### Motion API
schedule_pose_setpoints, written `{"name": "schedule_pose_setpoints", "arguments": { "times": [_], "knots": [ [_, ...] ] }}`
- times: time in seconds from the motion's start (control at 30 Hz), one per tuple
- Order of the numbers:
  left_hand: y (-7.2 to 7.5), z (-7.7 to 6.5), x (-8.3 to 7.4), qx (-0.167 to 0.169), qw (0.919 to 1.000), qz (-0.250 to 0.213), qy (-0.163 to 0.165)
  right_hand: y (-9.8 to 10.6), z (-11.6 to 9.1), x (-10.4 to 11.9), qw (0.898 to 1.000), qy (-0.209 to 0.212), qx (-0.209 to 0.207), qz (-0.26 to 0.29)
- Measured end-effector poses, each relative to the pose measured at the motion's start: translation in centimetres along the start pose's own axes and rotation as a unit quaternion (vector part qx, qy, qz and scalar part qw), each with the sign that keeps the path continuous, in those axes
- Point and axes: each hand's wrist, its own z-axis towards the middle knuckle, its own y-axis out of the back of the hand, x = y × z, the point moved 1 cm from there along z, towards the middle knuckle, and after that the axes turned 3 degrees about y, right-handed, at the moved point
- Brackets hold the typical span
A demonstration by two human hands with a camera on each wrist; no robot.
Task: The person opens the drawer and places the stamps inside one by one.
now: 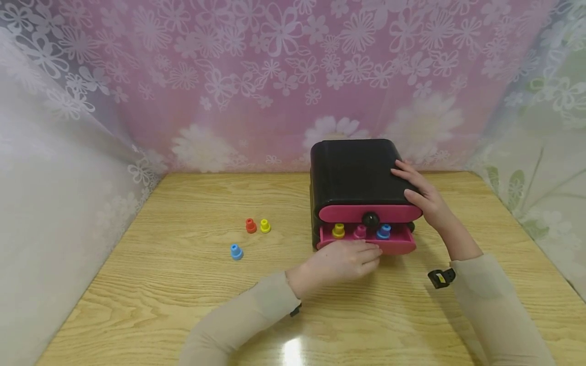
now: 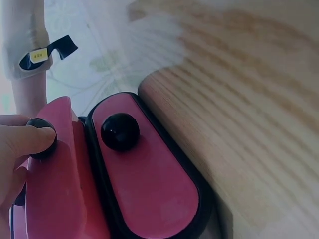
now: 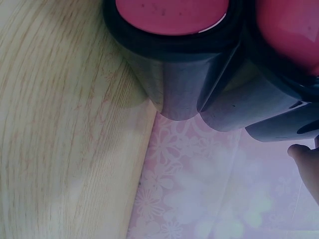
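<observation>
A black cabinet with stacked pink-fronted drawers stands at right of centre on the table. Its middle drawer is pulled part way out. Inside it stand a yellow peg, a pink peg and a blue peg, small and stepped in shape. My left hand is at the drawer's front, and in the left wrist view its thumb and fingers pinch the black knob. My right hand rests against the cabinet's upper right side with its fingers extended.
Left of the cabinet, a red peg, a yellow peg and a light blue peg stand on the wooden table. Floral curtain cloth hangs behind the table and along both sides.
</observation>
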Motion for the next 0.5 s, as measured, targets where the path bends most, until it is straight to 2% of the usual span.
{"name": "schedule_pose_setpoints", "arguments": {
  "times": [0.17,0.5],
  "knots": [
    [-0.4,0.1,0.4,-0.007,0.9999,-0.008,0.009,0.0,0.0,0.0,1.000,0.002,0.001,0.002],
    [-0.9,0.3,1.1,0.016,0.9999,-0.004,0.002,-0.1,0.0,0.0,1.000,0.007,0.000,0.009]
  ]
}}
